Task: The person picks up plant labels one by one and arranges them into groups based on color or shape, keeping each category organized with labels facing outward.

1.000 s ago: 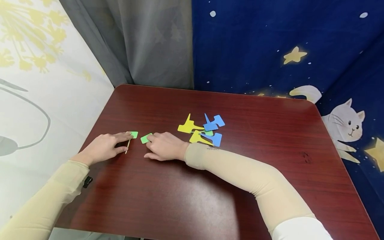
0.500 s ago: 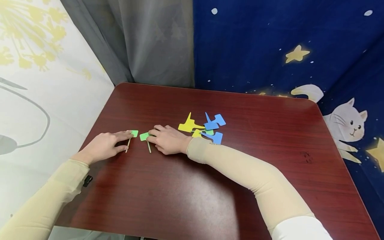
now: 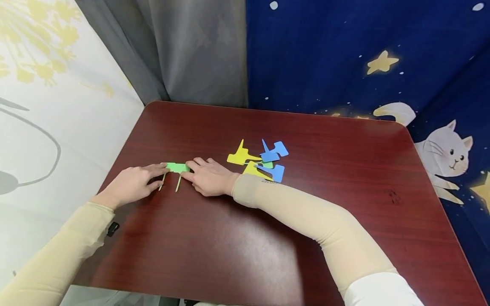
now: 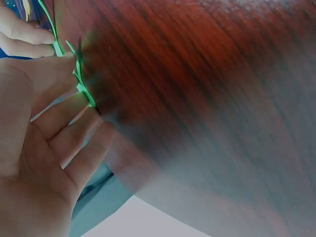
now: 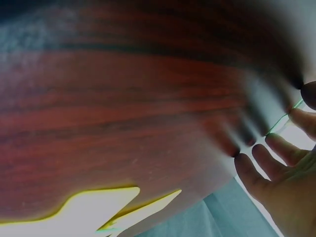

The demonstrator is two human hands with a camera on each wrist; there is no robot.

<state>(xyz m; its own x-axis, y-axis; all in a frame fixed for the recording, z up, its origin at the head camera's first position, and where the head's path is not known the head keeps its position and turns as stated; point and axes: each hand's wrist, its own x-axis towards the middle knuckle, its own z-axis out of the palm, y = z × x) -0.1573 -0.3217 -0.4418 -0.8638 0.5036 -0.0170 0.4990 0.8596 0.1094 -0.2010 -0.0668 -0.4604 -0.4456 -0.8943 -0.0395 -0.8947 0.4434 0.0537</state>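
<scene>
Two green T-shaped plant labels lie side by side on the table, their heads meeting and thin stems pointing toward the person. On the left green label (image 3: 170, 166) rest the fingertips of my left hand (image 3: 132, 185), its thumb beside the stem. My right hand (image 3: 210, 177) touches the right green label (image 3: 180, 168) at its right end, with the thumb close to the stem. Seen in the left wrist view, the green label (image 4: 86, 95) lies under extended fingers. Straight fingers of the right hand (image 5: 291, 182) reach down to the tabletop in the right wrist view.
Right of the hands lies a loose pile: yellow labels (image 3: 238, 157), blue labels (image 3: 271, 156) and a green label (image 3: 268, 164) partly covered. The dark red table (image 3: 245, 238) ends at a grey curtain (image 3: 206, 55) and a blue curtain (image 3: 306, 55) behind.
My right hand has slid the right green label leftward and straightened it, from apart and tilted to against the left one. The left hand stays on its label.
</scene>
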